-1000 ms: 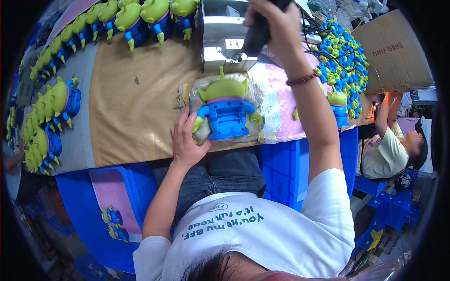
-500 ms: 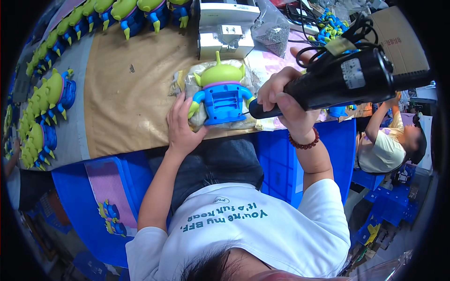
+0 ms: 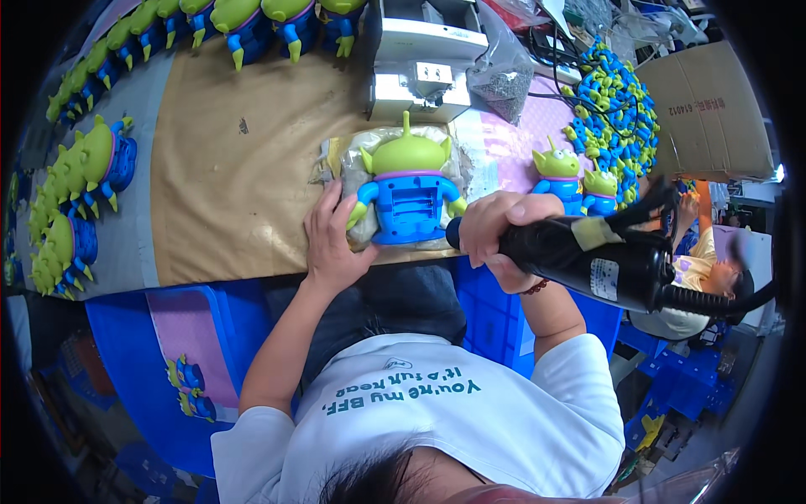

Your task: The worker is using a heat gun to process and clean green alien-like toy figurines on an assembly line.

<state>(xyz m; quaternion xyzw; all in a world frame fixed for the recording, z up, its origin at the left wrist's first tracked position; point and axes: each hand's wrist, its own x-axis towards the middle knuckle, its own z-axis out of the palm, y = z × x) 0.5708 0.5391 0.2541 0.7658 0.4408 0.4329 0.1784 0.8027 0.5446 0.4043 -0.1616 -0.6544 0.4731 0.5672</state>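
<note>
A green and blue alien toy figure point(image 3: 410, 197) lies back side up on a pale padded cushion point(image 3: 348, 157), its open battery compartment showing. My left hand point(image 3: 333, 244) rests at the figure's left side, fingers stretched out along its arm and the thumb apart. With my right hand point(image 3: 497, 235) I grip a black electric screwdriver point(image 3: 579, 259). The tool lies nearly level, its nose close to the figure's lower right corner. The bit's tip is too small to make out.
Rows of alien figures point(image 3: 239, 25) line the table's far and left sides. A white machine point(image 3: 428, 80) stands behind the cushion, beside a bag of small screws point(image 3: 504, 88). Two figures point(image 3: 557, 175), a pile of toy limbs point(image 3: 617, 105) and a cardboard box point(image 3: 709, 109) are at right; another person point(image 3: 697, 281) sits beyond.
My right hand has come down nearer to me, and the screwdriver's back end has swung lower. The two figures at right are now uncovered. My left hand stays beside the toy.
</note>
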